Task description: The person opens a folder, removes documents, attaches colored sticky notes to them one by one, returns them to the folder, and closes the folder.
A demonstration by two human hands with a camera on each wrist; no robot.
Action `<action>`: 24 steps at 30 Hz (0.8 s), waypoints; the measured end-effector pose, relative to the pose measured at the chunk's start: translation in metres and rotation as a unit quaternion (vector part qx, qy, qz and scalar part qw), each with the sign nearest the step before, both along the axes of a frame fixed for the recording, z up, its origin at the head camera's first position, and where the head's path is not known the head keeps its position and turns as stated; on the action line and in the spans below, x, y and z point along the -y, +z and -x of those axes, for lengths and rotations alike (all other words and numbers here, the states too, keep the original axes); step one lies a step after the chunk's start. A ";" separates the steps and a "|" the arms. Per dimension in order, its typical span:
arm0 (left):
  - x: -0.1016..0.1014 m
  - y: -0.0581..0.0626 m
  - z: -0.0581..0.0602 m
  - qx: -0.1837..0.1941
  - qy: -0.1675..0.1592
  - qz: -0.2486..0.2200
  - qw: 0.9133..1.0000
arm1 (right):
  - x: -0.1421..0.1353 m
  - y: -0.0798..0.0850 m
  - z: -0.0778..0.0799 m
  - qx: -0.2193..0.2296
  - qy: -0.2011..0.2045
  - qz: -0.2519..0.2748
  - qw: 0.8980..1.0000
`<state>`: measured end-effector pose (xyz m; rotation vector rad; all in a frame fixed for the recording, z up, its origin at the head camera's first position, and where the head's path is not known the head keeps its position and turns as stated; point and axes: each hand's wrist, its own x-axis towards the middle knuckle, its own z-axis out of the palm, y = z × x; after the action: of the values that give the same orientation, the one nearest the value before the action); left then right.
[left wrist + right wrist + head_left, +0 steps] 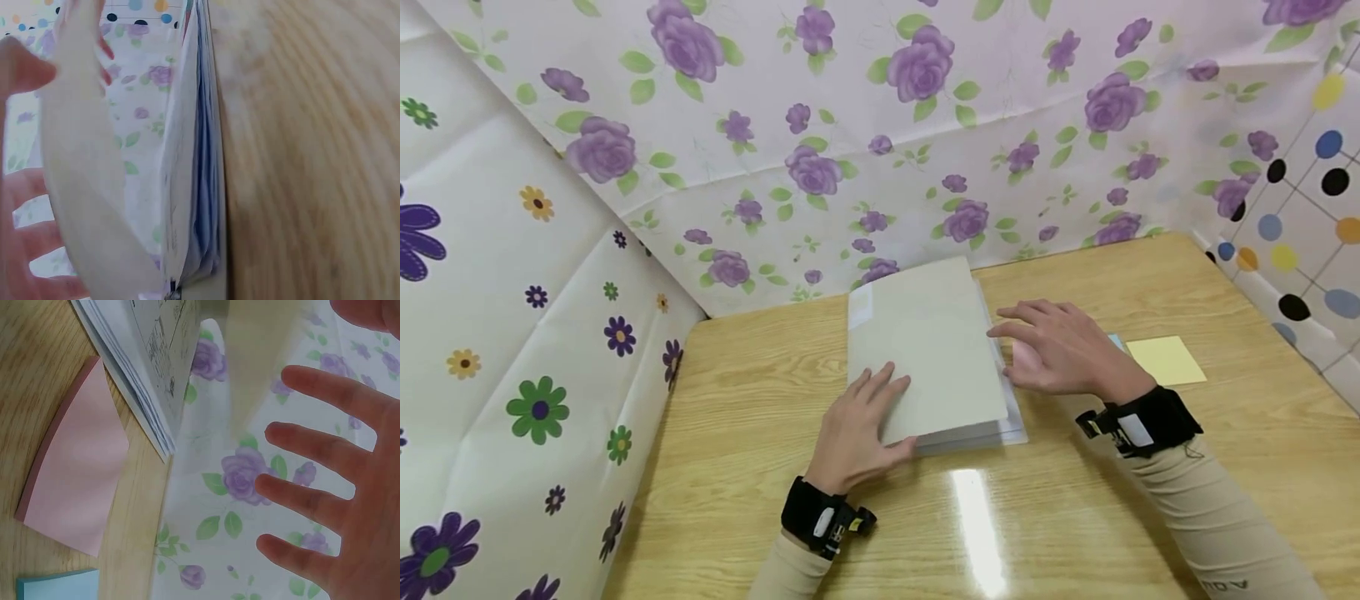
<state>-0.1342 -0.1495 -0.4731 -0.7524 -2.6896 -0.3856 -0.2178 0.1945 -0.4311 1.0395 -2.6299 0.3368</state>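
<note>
**Cover (81, 144) standing ajar on a document folder (936, 342)**

I am resting the left hand (863, 429), fingers spread, on the cover's lower-left part. The right hand (1063, 350) is hovering just beside the opposite edge, fingers parted and pinching nothing; whether a fingertip is touching there, I cannot tell. Between them, the folder is lying on the wood-grain table (745, 375). I am judging the step to be opening or closing the cover; this moment is not settling which. Either way, the next move is probably calling for the right hand to guide the free edge. Farther right, a yellow sticky-note pad (1167, 360) is lying flat, showing only in the head view. The left wrist view alone is revealing the deep gap above the layered sheets (203, 156); the right wrist view alone is exposing a printed page (169, 344), and is showing more fully the pink sticky-note pad (81, 465) near the folder.
</note>
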 end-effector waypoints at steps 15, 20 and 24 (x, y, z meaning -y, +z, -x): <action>0.037 0.002 -0.030 0.037 0.043 -0.272 0.961 | 0.034 -0.005 0.006 0.036 0.022 -0.040 0.998; 0.052 -0.001 -0.042 0.054 0.106 -0.314 0.942 | 0.043 -0.009 0.007 0.053 0.032 -0.054 0.997; 0.065 -0.002 -0.050 0.027 0.153 -0.302 0.941 | 0.049 -0.011 0.008 0.054 0.044 -0.059 0.996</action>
<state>-0.0843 -0.2145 -0.4749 -0.1422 -2.4529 -1.0867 -0.2257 0.1452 -0.4420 1.2099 -2.7343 0.2670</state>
